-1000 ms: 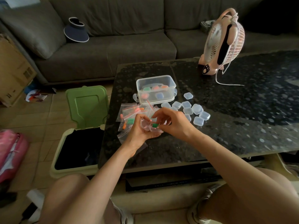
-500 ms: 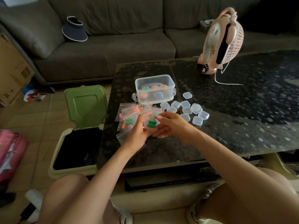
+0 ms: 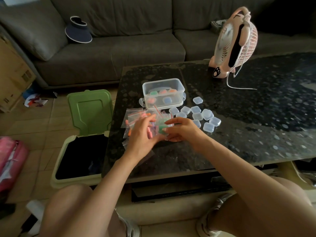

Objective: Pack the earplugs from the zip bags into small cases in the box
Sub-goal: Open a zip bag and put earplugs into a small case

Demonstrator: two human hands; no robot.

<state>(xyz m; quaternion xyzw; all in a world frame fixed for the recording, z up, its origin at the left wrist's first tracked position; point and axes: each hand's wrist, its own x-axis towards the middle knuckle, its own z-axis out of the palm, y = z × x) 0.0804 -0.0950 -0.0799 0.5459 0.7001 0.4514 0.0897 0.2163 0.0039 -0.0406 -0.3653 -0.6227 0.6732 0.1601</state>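
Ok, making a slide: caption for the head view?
Right hand holds a small case with green earplugs over zip bags, left hand alongside, box behind.

**One head-worn wide-angle view, aimed forward and down**

The camera sits above the seated person's knees (image 3: 73,206), which fill the bottom corners, and faces ahead and downward across the table (image 3: 239,134) to the sofa (image 3: 119,48) along the top edge. Both forearms run up from the bottom edge. The left hand (image 3: 142,135) and right hand (image 3: 184,132) meet just below mid-frame, close to the lens and blurred, the right pinching a case (image 3: 161,129). The box (image 3: 163,82) lies just beyond them, the fan (image 3: 236,40) farther back at upper right, and the bin (image 3: 58,168) on the floor at the left. The wide lens bows the table's edges.
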